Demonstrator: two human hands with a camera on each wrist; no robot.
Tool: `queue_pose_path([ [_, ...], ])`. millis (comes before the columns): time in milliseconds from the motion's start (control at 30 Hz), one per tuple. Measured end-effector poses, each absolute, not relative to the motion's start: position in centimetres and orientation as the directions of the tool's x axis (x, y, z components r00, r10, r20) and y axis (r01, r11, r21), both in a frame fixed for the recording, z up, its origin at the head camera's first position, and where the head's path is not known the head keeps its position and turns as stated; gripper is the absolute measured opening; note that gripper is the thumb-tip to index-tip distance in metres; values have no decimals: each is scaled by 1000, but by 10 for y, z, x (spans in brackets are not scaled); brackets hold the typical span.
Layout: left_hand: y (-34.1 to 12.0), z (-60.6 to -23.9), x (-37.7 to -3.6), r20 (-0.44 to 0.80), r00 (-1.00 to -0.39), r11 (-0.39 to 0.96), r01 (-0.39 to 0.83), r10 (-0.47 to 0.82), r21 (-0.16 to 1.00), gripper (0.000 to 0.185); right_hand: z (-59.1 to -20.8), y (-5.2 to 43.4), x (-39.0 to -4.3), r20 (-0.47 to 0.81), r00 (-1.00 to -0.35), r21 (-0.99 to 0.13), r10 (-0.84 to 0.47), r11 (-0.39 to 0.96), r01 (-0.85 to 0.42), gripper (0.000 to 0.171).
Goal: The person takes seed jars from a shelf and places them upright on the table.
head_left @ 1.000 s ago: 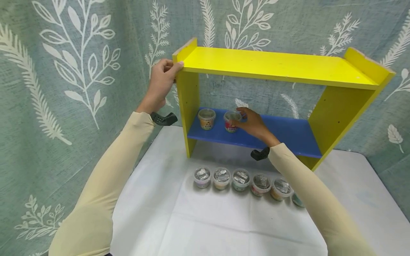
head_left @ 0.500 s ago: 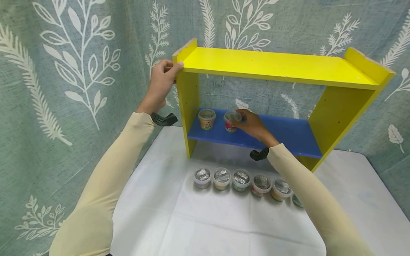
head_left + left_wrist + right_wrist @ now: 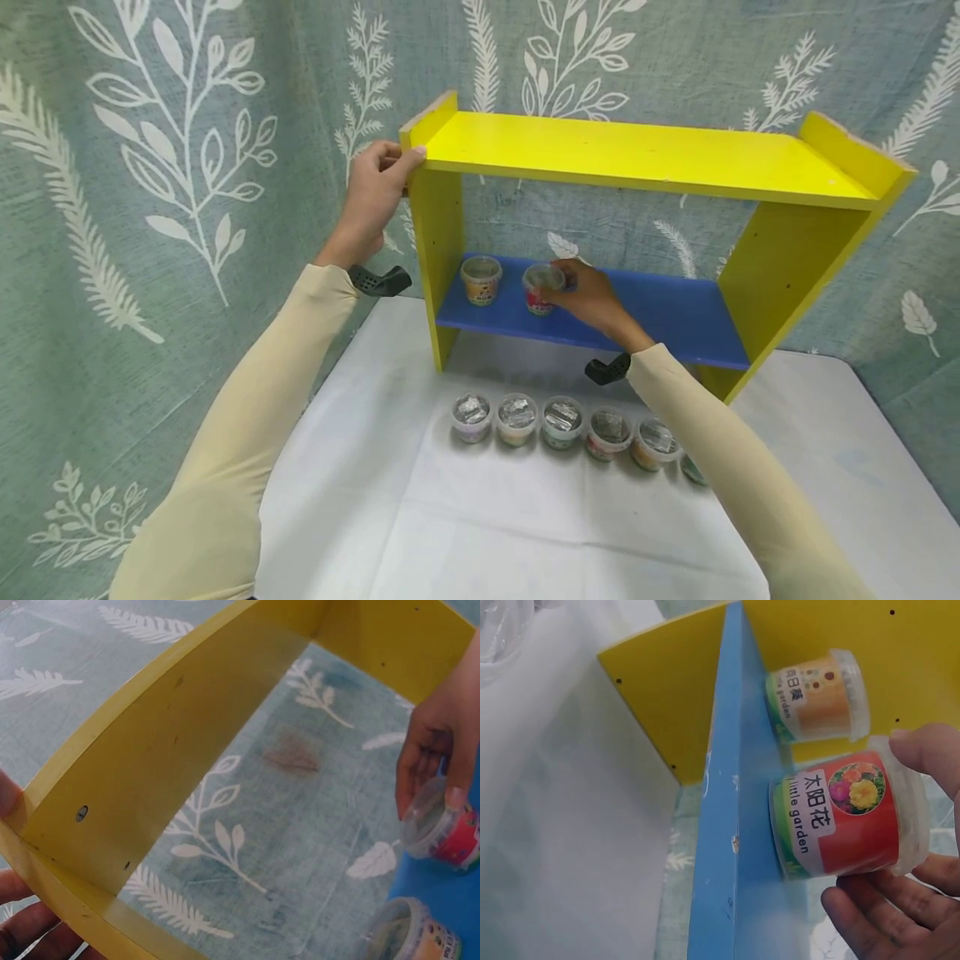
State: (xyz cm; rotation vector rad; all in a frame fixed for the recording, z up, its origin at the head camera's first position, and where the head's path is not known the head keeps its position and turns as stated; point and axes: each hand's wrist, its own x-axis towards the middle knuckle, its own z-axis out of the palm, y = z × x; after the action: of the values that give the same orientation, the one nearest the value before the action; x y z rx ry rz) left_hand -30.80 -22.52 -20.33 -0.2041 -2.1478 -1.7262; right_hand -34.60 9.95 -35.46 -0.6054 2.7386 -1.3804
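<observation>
1. Little has moved since the earlier head frames: the red cup (image 3: 542, 289) sits at the same spot on the blue shelf (image 3: 675, 312), the right hand (image 3: 592, 293) is still curled round it, and only the view has shifted slightly.
2. Head view: the left hand (image 3: 372, 198) grips the upper left corner of the yellow rack (image 3: 645, 154), steadying it. The red cup stands centre frame, just right of the orange cup (image 3: 481, 279). A row of cups (image 3: 562, 421) lines the white table (image 3: 487, 517) at lower centre.
3. Left wrist view: the left fingertips (image 3: 26, 930) clasp the rack's edge at lower left; at right, the right hand pinches the red cup's lid (image 3: 421, 819).
4. Right wrist view: thumb and fingers (image 3: 885, 911) enclose the red cup, its base flat on the shelf, near the orange cup but apart.
5. To do this well, I judge: keep the rack braced, seat the cup upright, and loosen the fingers straight off without nudging its neighbour.
</observation>
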Motion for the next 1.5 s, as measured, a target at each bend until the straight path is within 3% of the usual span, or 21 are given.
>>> queue_pose_path([
  [767,-230,-202,-306,381,-917,216,351,-118,911,37,-349,125,-313,240,-895,-713,-377,557,-426,73],
  [1500,-224,-205,-309,378,-919,196,352,-111,915,36,-354,150,-284,245,-892,-693,-380,574,-435,69],
])
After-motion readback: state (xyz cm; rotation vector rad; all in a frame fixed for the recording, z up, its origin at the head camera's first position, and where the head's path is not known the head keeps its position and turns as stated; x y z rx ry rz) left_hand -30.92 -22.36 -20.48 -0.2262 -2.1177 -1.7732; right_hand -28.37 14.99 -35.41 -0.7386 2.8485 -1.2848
